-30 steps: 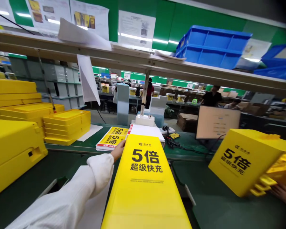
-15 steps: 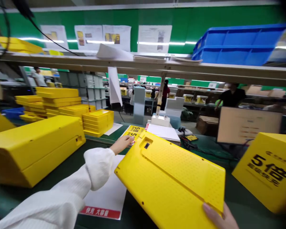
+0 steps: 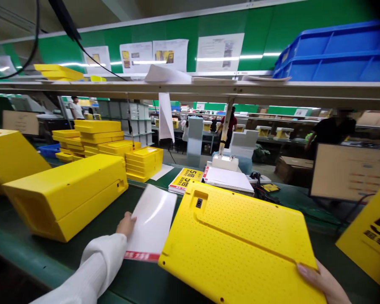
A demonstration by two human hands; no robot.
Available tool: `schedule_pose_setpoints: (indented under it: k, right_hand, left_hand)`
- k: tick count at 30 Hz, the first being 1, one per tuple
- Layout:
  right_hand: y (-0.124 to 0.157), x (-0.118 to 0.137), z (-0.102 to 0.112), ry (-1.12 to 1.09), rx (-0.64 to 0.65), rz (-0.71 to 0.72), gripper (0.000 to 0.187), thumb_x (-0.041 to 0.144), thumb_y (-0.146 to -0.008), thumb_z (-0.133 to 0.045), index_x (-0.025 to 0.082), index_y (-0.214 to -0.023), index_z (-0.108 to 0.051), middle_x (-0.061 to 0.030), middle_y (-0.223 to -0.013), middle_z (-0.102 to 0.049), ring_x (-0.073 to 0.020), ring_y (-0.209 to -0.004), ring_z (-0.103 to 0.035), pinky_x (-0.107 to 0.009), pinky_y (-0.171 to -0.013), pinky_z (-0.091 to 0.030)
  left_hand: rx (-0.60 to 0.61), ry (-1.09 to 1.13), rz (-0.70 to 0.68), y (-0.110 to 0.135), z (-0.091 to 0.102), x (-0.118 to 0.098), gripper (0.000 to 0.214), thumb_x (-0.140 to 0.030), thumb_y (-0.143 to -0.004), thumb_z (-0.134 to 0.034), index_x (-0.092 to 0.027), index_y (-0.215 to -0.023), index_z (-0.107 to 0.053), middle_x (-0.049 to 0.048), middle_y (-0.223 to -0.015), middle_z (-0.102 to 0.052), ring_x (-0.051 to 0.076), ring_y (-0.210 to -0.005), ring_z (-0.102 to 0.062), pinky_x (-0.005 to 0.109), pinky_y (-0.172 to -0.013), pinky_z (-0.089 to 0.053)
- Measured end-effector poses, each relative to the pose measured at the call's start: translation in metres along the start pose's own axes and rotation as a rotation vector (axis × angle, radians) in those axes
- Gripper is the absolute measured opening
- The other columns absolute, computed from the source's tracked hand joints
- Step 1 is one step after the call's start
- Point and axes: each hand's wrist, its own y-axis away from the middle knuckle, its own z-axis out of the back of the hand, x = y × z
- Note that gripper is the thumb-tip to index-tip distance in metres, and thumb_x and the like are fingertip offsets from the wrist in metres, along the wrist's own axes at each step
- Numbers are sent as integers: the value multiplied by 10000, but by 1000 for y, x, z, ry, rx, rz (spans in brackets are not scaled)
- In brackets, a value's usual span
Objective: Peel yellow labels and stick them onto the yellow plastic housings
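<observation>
The left hand point(image 3: 126, 225) grips a white sheet point(image 3: 153, 221) by its left edge above the green table point(image 3: 142, 280); the right hand point(image 3: 324, 280) grasps the right end of a yellow casing point(image 3: 240, 249), its socket point(image 3: 199, 203) facing up. Beyond the sheet lie yellow printed sheets point(image 3: 190, 174); left of it rests another yellow casing point(image 3: 69, 190), near stacked yellow trays point(image 3: 144, 164).

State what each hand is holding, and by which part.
The left grip has the white sheet by its left edge. The right grip has the yellow case by its right edge, thumb on the dotted face.
</observation>
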Motion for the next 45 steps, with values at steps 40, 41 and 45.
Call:
schedule_pose_setpoints:
  k: [40,41,45]
  right_hand:
    - [-99,150,-109,967,103,1224,258,439,-762,-574,183,-775,-601,-49,-833,-639,-205,-827,-590,-313,-739,-482]
    - [-110,153,-107,866,53,1164,289,463,-740,-587,174,-759,-596,-46,-794,-635,-197,-777,-586,-296,-690,-481]
    - [-172,172,-99,596,-184,1055,401,436,-680,-640,162,-955,-538,-59,-881,-641,-183,-773,-598,-274,-664,-491]
  left_hand:
    - [-604,-121,-1807,75,124,-301,218,-145,-874,-481,-221,-1077,-509,-4,-880,-642,133,-786,-568,312,-788,-371]
    - [-714,-11,-1725,68,119,-314,229,-190,-853,-533,-222,-1079,-511,5,-915,-638,147,-837,-568,328,-831,-365]
    - [-496,452,-1050,26,82,-361,859,-399,-669,-724,-171,-1340,-237,144,-1394,-281,268,-1270,-279,409,-1051,-238]
